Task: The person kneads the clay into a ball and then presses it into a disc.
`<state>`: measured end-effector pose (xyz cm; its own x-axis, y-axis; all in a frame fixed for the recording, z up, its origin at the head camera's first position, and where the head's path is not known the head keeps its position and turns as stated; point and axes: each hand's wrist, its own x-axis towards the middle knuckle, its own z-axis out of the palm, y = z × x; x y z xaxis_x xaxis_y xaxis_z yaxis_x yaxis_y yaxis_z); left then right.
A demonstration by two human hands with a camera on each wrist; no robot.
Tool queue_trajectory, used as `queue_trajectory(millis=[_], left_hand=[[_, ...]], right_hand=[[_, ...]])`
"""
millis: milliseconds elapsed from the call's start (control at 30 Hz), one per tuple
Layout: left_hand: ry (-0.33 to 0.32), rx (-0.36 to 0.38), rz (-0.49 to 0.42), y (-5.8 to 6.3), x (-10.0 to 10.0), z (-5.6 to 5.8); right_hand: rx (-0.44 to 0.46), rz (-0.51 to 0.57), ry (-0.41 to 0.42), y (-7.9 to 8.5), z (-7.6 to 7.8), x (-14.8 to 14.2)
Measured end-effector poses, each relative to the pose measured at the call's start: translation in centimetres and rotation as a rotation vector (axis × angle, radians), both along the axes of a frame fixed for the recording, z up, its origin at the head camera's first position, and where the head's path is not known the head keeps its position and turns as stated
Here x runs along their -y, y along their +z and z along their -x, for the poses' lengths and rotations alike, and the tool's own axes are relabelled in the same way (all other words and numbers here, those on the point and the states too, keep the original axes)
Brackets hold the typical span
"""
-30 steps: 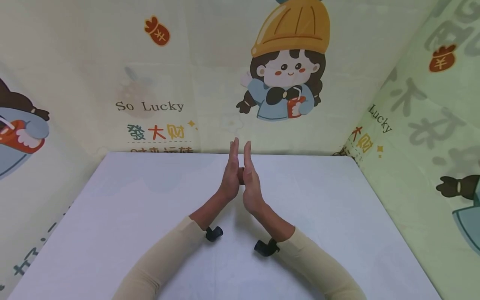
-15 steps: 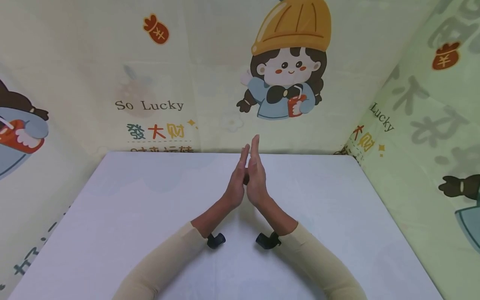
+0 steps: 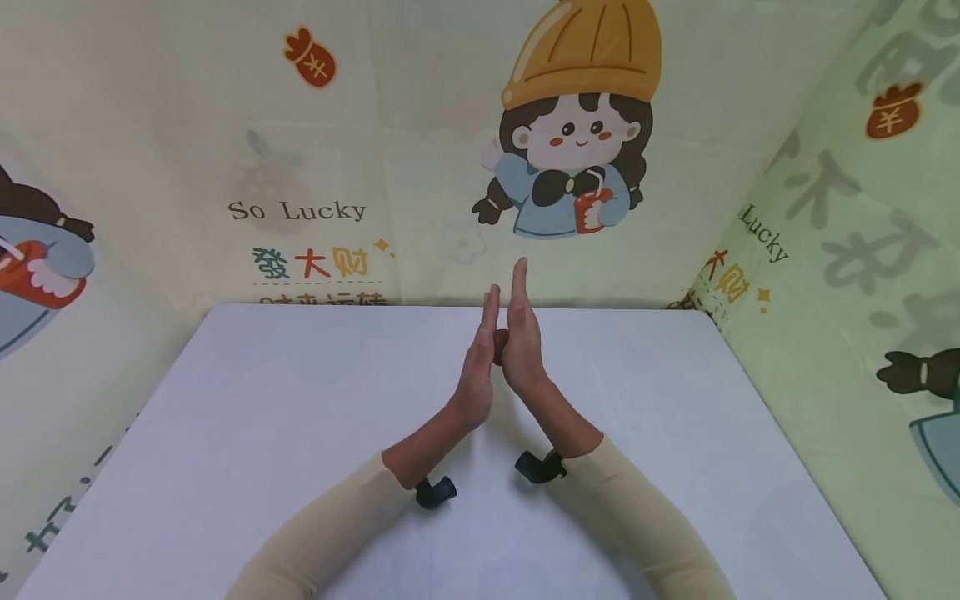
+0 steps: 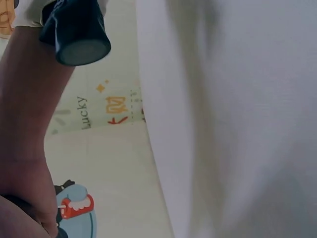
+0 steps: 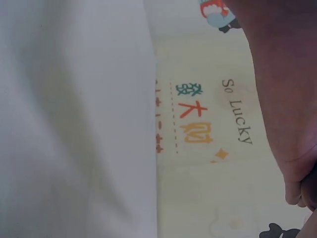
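Between my upright palms sits a small dark brown rounded object (image 3: pixel 500 346), its exact kind hard to tell. My left hand (image 3: pixel 476 371) presses it from the left with fingers straight. From the right my right hand (image 3: pixel 525 350) presses against it, also straight-fingered, its tips reaching farther forward than the left ones. Both hands are raised above the white table. In the right wrist view, part of the brown object (image 5: pixel 310 192) shows at the right edge beside the hand. The palms hide most of it.
A white-covered table (image 3: pixel 300 400) lies below the hands. Patterned cloth walls (image 3: pixel 435 150) with cartoon figures and lettering stand at the back and on both sides. Small black cameras (image 3: pixel 435 492) are on both wrists.
The hands have shifted right together. My right hand has slid forward while my left has drawn back a little, the brown object staying between the palms.
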<state>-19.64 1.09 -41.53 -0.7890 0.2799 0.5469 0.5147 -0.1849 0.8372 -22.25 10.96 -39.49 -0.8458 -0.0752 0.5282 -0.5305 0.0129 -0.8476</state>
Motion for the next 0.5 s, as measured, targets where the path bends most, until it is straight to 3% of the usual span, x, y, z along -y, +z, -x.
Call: queue_trajectory(millis=[233, 500], left_hand=[[0.028, -0.023, -0.052, 0.4, 0.0, -0.5], [0.067, -0.11, -0.072, 1.2, 0.0, -0.5]], right_hand=[[0.068, 0.04, 0.063, -0.1, 0.1, 0.0], [0.078, 0.144, 0.171, -0.5, -0.1, 0.2]])
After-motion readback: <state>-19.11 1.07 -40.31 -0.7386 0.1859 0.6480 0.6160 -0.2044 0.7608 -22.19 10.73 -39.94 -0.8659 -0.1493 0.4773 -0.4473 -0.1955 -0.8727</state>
